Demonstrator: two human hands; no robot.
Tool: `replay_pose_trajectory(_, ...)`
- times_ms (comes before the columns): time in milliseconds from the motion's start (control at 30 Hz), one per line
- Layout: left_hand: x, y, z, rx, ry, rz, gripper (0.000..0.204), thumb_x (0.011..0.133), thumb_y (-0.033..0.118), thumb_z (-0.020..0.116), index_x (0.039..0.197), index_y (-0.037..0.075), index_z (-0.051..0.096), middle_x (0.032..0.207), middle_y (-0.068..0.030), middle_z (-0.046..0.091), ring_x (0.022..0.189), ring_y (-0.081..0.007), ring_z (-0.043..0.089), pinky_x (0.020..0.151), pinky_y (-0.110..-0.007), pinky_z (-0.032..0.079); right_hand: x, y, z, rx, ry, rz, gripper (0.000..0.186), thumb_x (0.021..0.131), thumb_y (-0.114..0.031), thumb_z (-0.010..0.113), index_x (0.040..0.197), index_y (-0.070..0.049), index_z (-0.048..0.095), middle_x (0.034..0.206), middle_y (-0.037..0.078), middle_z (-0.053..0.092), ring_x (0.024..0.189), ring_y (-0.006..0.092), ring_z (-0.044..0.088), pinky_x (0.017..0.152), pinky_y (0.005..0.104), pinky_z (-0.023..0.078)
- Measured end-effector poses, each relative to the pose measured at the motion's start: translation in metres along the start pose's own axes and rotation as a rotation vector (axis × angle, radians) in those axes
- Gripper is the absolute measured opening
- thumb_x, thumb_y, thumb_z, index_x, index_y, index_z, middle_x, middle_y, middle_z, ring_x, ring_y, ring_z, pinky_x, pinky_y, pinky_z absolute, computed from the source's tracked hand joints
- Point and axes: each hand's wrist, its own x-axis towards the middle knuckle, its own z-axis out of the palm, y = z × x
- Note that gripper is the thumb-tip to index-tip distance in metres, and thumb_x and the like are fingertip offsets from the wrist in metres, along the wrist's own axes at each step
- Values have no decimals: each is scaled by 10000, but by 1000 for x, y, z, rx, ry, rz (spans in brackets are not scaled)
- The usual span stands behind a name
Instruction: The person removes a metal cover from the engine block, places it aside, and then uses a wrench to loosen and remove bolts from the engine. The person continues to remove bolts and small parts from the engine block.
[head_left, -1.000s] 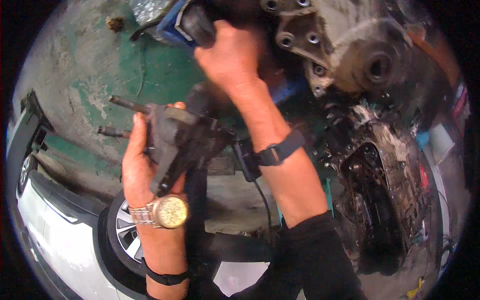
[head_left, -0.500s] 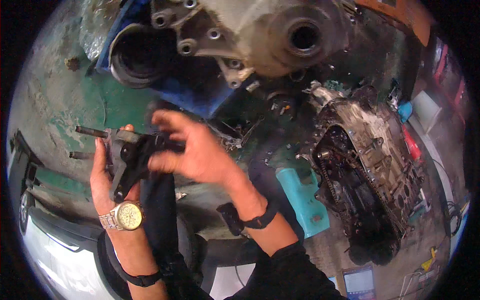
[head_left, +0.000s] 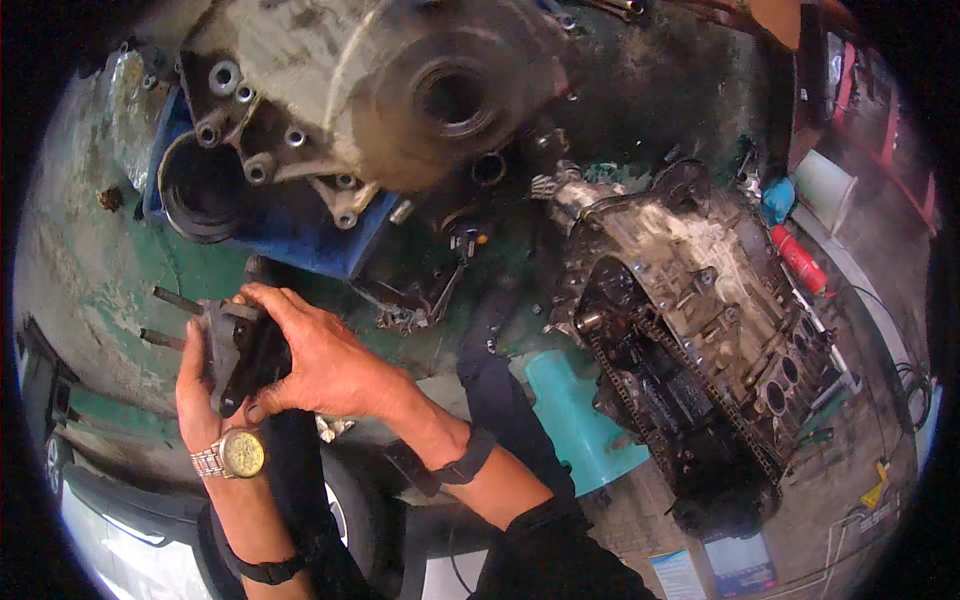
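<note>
A dark metal bracket (head_left: 232,350), with two long studs pointing left, is held between both my hands at the left of the view. My left hand (head_left: 194,385) supports it from below and the left, its fingers closed along that side and partly hidden behind it. From the right, my right hand (head_left: 335,358) grips the same bracket, fingers over its top edge and thumb near its lower end. A wristwatch (head_left: 243,453) is on my left wrist. Above the hands stands a large pale metal housing (head_left: 350,90) with a round bore and bolt lugs.
At the right lies a greasy engine (head_left: 680,290) with an exposed chain. Nearer is a teal plastic container (head_left: 575,415). A blue crate (head_left: 310,250) sits under the housing, beside a round metal ring (head_left: 195,190). A red cylinder (head_left: 798,260) lies far right; a white car (head_left: 130,515) is lower left.
My right hand, blurred and spread open before, has closed on the bracket's right side. The left hand keeps its hold. The view has shifted, so the housing and engine appear further left.
</note>
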Motion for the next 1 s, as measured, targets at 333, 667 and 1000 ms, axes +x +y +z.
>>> replay_pose_trajectory(333, 10, -2, -14, -15, -21, 170, 339, 953, 185, 521, 1226, -17, 518, 1176, -141, 604, 1091, -267, 578, 958, -386, 469, 24, 17, -9, 100, 81, 28, 766, 518, -173, 851, 1179, 4, 506, 1040, 175, 622, 965, 292, 612, 858, 364, 475)
replay_pose_trajectory(667, 1, -2, 9, -44, 112, 218, 390, 951, 204, 537, 1198, -85, 452, 1268, -215, 492, 1253, -338, 453, 1042, -446, 411, 80, 28, -5, -54, 261, -21, 800, 489, -173, 785, 1197, 64, 498, 1082, 271, 595, 1025, 396, 581, 913, 396, 462)
replay_pose_trajectory(1000, -5, 0, 9, 2, 54, 211, 290, 930, 213, 571, 1035, -55, 543, 1116, -192, 587, 1142, -337, 546, 986, -448, 447, 121, 28, 10, -30, 302, 50, 755, 592, -261, 723, 1247, 3, 453, 1051, 250, 618, 995, 393, 596, 871, 414, 478)
